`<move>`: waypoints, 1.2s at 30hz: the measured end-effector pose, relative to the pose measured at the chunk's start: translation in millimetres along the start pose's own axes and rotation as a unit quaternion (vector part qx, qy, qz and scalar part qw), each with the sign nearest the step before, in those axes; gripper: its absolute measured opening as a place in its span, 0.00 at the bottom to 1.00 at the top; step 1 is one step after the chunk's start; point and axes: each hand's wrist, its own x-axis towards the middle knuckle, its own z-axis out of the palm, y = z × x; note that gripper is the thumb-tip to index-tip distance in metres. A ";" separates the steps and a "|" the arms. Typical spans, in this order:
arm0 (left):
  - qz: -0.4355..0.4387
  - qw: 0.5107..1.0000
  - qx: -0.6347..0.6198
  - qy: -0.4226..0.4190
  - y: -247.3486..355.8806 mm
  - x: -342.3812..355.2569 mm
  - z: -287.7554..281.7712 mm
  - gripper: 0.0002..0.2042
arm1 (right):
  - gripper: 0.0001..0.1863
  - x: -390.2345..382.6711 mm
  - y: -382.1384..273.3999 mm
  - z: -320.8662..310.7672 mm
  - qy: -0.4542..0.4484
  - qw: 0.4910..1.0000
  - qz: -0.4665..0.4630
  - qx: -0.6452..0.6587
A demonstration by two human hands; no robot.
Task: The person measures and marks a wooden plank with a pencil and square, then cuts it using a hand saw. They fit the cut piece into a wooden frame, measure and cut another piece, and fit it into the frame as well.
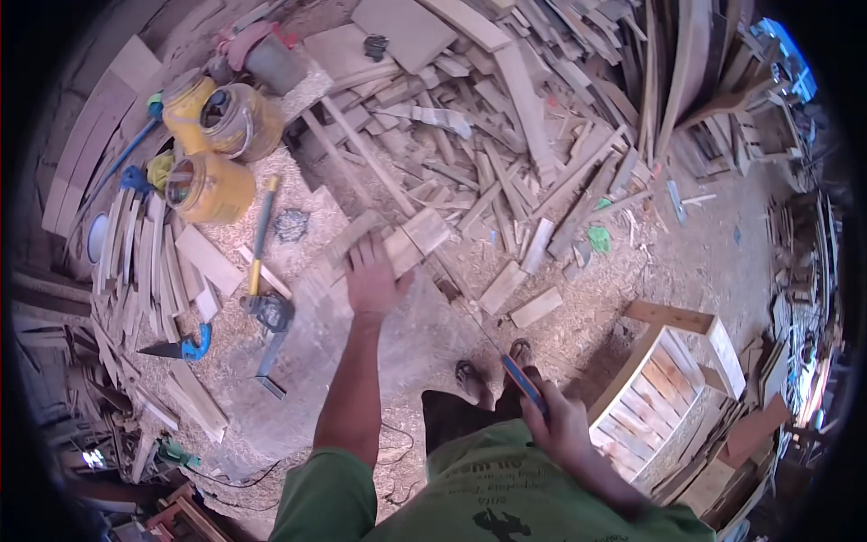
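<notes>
My left hand (372, 278) lies over a short wooden board (403, 249) at the edge of the workbench, fingers across its top and thumb at the near side, holding it down. A pale wood piece (427, 229) joins that board's right end. My right hand (562, 423), low and to the right, is closed around the blue and orange handle (524, 381) of a handsaw. Its thin blade (476, 320) shows almost edge-on and runs up and left toward the board. Whether the teeth touch wood cannot be made out.
On the sawdust-strewn bench (307, 361) lie a yellow-handled hammer (261, 239), a metal square (270, 366) and a blue-handled pruning saw (185, 346). Yellow plastic containers (215, 191) stand at the far left. Scrap wood (506, 126) covers the far floor; a slatted wooden frame (652, 393) stands at right.
</notes>
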 end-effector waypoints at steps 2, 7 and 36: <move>0.002 1.000 -0.014 0.011 -5.1 -0.7 0.2 0.57 | 0.20 4.6 3.4 14.6 0.028 0.999 -0.026 -0.013; 0.024 0.999 -0.005 0.047 -2.9 11.7 8.4 0.56 | 0.23 187.1 -21.3 94.4 0.046 0.997 -0.060 -0.009; 0.032 0.997 -0.003 0.065 -10.5 -3.4 6.9 0.53 | 0.19 150.2 -6.3 105.8 0.053 0.994 -0.049 -0.078</move>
